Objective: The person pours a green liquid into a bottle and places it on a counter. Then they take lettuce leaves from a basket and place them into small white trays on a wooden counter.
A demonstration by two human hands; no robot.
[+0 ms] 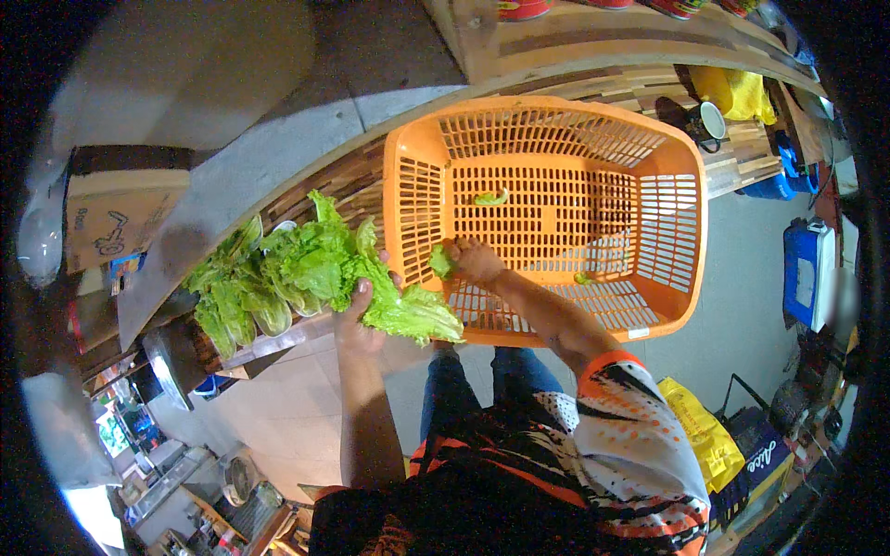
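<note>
My left hand (361,313) grips a bunch of curly green lettuce (417,313) just outside the left wall of an orange plastic basket (391,174). Inside that basket, near its left wall, my right hand (476,260) has its fingers curled around a small lettuce leaf (439,262). One torn leaf piece (491,198) lies on the basket's slotted floor, and a smaller green scrap (583,278) is by the near wall. More lettuce heads (240,299) are piled on the wooden counter to the left of my left hand.
The basket stands on a striped wooden counter (348,181) and overhangs its near edge. An enamel mug (710,121) and a yellow bag (730,94) sit at the back right. Red cans (525,8) line a raised shelf. A blue-and-white cooler (806,274) and another yellow bag (702,431) are to my right.
</note>
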